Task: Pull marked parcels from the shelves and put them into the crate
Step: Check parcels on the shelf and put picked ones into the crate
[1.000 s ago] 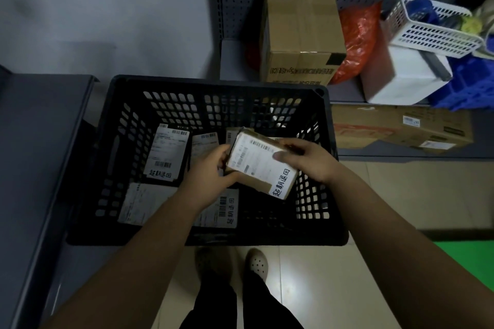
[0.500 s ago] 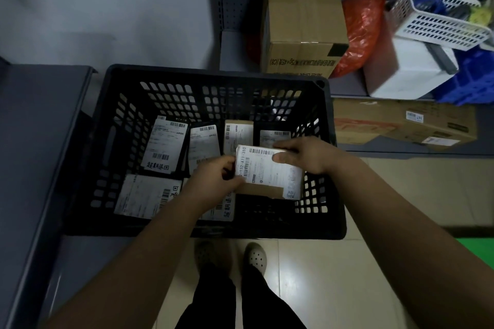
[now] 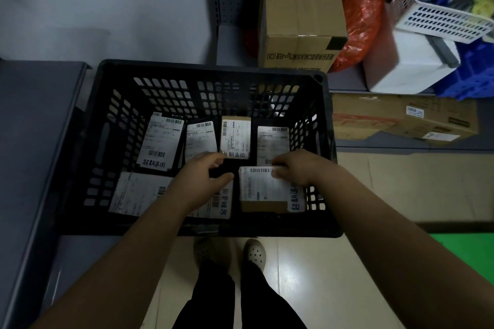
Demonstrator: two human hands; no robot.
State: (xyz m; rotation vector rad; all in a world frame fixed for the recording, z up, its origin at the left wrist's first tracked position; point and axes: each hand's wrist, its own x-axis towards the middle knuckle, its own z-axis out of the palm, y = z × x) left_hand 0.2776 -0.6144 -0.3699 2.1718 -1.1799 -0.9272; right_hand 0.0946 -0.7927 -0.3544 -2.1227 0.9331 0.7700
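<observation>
A black slotted crate stands in front of me with several labelled parcels lying flat inside. A brown parcel with a white label and handwritten marks rests in the crate's near right corner. My right hand grips its far edge, fingertips on the label. My left hand hovers just left of it with fingers apart, holding nothing and partly covering a marked parcel. Other marked parcels line the far row.
On the shelf behind the crate stand a tall cardboard box, a red bag, a white box with a white basket on it, and a blue bin. Flat cartons lie below. A grey surface borders the left.
The parcel went down from above the crate to its near right corner. My left hand let go of it; my right hand stays on it.
</observation>
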